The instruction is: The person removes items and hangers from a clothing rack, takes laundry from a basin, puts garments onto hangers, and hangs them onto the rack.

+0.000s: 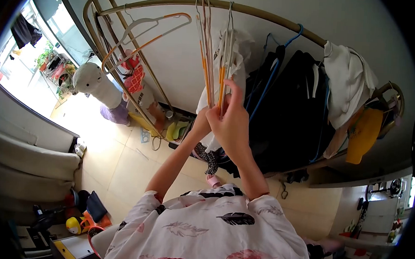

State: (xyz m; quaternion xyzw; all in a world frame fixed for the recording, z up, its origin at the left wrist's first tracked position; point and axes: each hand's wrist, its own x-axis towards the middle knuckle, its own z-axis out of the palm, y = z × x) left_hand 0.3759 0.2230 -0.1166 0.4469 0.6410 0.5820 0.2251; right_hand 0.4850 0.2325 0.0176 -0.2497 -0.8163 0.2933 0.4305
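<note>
Several grey-and-orange hangers [205,59] hang close together from the gold rail [251,11], in two narrow groups. My left hand [202,122] is closed at the lower ends of the left group, partly hidden behind my right hand. Around the lower part of the right group of hangers, my right hand [230,119] is closed, with one finger raised along them. To the left, a single grey-and-orange hanger [147,32] hangs tilted on the rail. A white garment [239,61] hangs just behind the right group.
Dark clothes [288,110] on blue hangers, a white garment [346,85] and a yellow cloth [364,135] hang at the right. Plush toys [95,81] stand at the left. A beige sofa [32,167] and assorted items [73,225] are at the lower left.
</note>
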